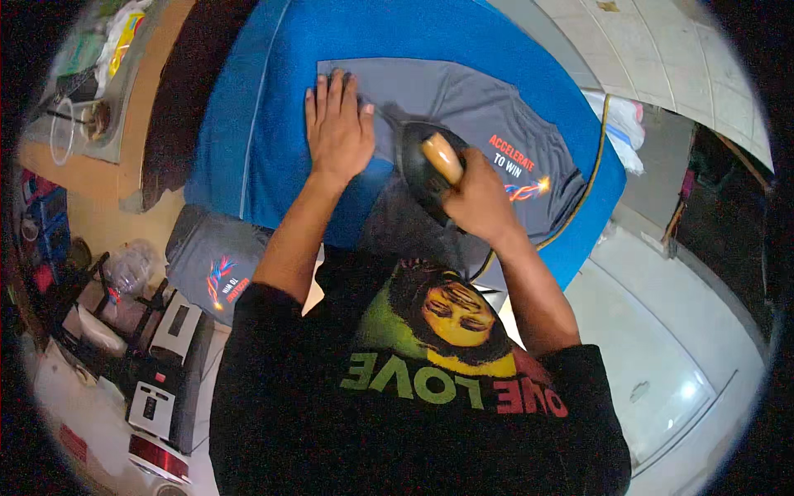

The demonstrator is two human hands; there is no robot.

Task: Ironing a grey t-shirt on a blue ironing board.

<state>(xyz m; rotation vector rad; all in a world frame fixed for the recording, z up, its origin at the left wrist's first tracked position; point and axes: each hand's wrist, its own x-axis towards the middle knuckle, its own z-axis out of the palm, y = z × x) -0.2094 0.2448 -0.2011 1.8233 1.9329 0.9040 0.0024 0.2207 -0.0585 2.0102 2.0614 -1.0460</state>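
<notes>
A grey T-shirt (409, 87) with a printed front lies spread over a blue cloth-covered board (298, 37). My left hand (340, 127) rests palm down on its left part, fingers pointing away from me, holding nothing. A dark clothes iron (422, 162) sits on the shirt to the right of that hand. My right hand (481, 198) grips the iron by its light wooden handle (442, 158). From the right side of the board a yellowish cord (600, 152) curves down past my right forearm; where it joins the iron is hidden.
Another grey garment (214, 260) with a similar print lies at the board's lower left. Farther left stand stereo-like units (152, 409) and a clear plastic bag (130, 266). A pale, glossy panel (645, 359) is at right, with white plastic bags (623, 127) beyond the board.
</notes>
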